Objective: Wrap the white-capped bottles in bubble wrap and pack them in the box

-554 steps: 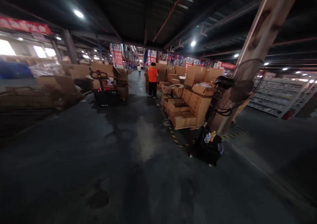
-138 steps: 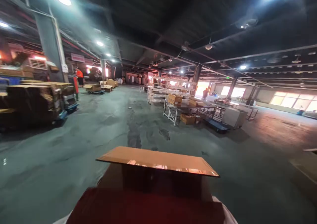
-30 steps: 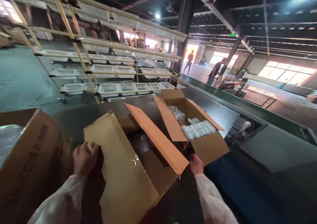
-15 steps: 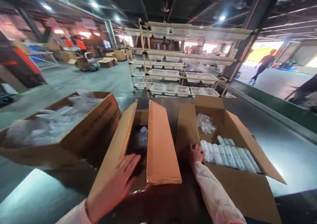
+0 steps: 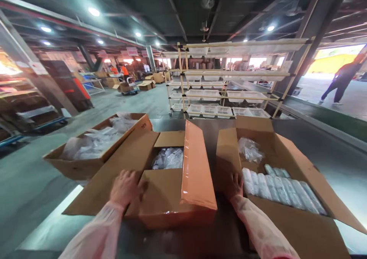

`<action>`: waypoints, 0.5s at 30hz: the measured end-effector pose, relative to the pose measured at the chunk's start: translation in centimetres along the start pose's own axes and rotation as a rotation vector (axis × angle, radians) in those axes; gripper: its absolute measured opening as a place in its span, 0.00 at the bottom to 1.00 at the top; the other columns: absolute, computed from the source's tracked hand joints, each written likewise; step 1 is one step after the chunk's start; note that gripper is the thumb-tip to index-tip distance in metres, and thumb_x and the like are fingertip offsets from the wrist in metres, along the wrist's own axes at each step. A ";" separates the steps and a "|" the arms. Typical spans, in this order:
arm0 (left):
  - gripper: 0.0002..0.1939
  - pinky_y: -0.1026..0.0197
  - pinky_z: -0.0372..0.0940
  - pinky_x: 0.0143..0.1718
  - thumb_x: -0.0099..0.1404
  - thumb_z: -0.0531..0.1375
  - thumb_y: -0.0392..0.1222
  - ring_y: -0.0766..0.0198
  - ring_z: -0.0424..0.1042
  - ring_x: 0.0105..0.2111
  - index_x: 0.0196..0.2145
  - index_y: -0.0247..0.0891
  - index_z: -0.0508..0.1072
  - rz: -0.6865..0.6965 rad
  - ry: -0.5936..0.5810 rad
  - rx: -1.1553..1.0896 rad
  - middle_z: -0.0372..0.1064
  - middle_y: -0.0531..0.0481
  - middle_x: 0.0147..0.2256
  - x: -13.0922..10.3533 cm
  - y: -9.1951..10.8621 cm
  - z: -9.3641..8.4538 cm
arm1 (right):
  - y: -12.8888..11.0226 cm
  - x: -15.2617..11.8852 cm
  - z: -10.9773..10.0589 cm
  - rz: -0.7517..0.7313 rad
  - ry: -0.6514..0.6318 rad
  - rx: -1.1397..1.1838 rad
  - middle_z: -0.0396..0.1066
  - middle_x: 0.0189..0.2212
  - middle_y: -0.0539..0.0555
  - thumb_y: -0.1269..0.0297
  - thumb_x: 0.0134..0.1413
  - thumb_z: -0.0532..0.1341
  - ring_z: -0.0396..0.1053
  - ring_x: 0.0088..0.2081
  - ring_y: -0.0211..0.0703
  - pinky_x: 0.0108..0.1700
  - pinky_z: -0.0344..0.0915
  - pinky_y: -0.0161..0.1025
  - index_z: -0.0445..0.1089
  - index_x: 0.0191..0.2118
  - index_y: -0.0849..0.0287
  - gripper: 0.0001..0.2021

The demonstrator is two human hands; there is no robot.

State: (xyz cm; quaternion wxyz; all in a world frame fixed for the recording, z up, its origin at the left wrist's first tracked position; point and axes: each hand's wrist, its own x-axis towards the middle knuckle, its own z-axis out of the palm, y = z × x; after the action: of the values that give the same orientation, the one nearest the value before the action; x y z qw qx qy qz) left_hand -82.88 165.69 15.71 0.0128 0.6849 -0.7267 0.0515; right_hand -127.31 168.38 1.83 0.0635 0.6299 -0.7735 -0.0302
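An open cardboard box [image 5: 160,198] sits on the dark table in front of me, with clear plastic-wrapped packs [image 5: 169,158] inside. My left hand [image 5: 125,187] lies flat on its near flap, fingers spread. Its right flap [image 5: 197,167] stands up. My right hand [image 5: 235,186] touches the left wall of a second open box [image 5: 286,228] that holds a row of white wrapped rolls [image 5: 281,188] and a clear bag [image 5: 249,150].
A third open box [image 5: 86,167] full of plastic bags stands at the left. Behind the table is a rack [image 5: 229,79] of white trays. A green conveyor [image 5: 329,121] runs at the right. A person [image 5: 341,81] walks at the far right; others in orange [image 5: 124,70] stand far back.
My left hand has slid from the box's left flap to the near flap, which now lies down. The view has lifted and turned a little; my right hand stays at the right box's wall.
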 end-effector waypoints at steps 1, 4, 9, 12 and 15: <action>0.29 0.49 0.54 0.57 0.67 0.45 0.52 0.44 0.59 0.59 0.52 0.26 0.69 0.100 -0.015 -0.055 0.63 0.30 0.55 1.1 1.8 -0.1 | 0.1 -0.5 0.1 -0.023 0.001 -0.003 0.56 0.61 0.65 0.68 0.57 0.54 0.44 0.64 0.68 0.61 0.32 0.67 0.67 0.57 0.56 0.22; 0.33 0.52 0.58 0.53 0.68 0.43 0.55 0.48 0.63 0.56 0.60 0.27 0.59 0.210 -0.232 -0.192 0.63 0.30 0.55 3.9 5.8 -0.2 | 1.0 -2.5 0.3 -0.087 -0.006 -0.006 0.58 0.60 0.65 0.62 0.56 0.56 0.43 0.64 0.70 0.61 0.29 0.66 0.68 0.56 0.56 0.22; 0.33 0.51 0.60 0.43 0.70 0.37 0.56 0.46 0.71 0.45 0.39 0.29 0.73 0.284 -0.281 -0.121 0.73 0.33 0.41 5.7 7.0 -1.5 | 3.8 -5.9 -0.4 -0.104 -0.106 0.019 0.54 0.63 0.62 0.56 0.54 0.60 0.40 0.66 0.66 0.63 0.24 0.63 0.69 0.55 0.53 0.22; 0.31 0.57 0.59 0.36 0.67 0.40 0.61 0.52 0.73 0.38 0.30 0.35 0.71 0.256 -0.239 -0.084 0.74 0.39 0.35 5.6 6.6 -5.3 | 5.0 -7.5 -1.7 -0.129 -0.163 0.087 0.51 0.64 0.62 0.49 0.55 0.58 0.39 0.66 0.64 0.64 0.27 0.62 0.68 0.57 0.56 0.26; 0.29 0.62 0.56 0.30 0.63 0.43 0.66 0.59 0.70 0.29 0.23 0.39 0.64 0.201 -0.129 -0.147 0.70 0.49 0.25 2.6 5.4 -9.5 | 5.1 -8.4 -2.7 -0.104 -0.168 0.155 0.60 0.59 0.64 0.47 0.56 0.56 0.49 0.63 0.65 0.64 0.33 0.63 0.70 0.55 0.57 0.26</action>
State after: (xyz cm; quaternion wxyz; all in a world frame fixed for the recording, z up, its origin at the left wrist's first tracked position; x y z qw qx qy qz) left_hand -88.93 164.32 25.07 0.0111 0.6078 -0.7927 -0.0451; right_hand -130.24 177.69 4.63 -0.0519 0.6675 -0.7423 -0.0264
